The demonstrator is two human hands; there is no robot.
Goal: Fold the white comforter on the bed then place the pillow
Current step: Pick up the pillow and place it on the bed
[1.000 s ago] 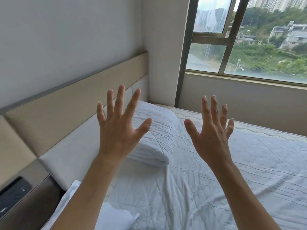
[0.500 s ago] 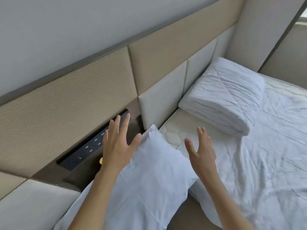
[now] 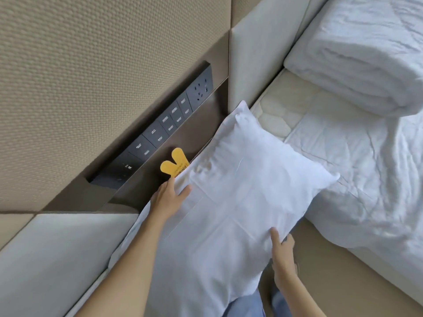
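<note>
Bedside corner, padded beige headboard wall [image 3: 91,76] with a recessed dark switch and socket panel [image 3: 160,133] set into a brown ledge. A yellow heart-shaped tag [image 3: 174,165] lies on that ledge, partly tucked behind the pillow's edge. We see the white pillow [image 3: 229,213] standing off the bed, between the ledge and the mattress side, its top corner near the headboard cushion. Our left hand [image 3: 168,201] grips the pillow's left edge, thumb over the front, fingers wrapped behind the fabric. Our right hand [image 3: 282,255] takes the pillow's lower right edge, thumb on the front face, remaining fingers hidden beneath. Both hands closed on the pillow. On the bed [image 3: 274,106], upper right, the white comforter [image 3: 366,53] sits folded in a thick stack against the headboard, beside a patch of bare mattress. A rumpled white sheet [image 3: 366,179] covers the mattress below the stack.
</note>
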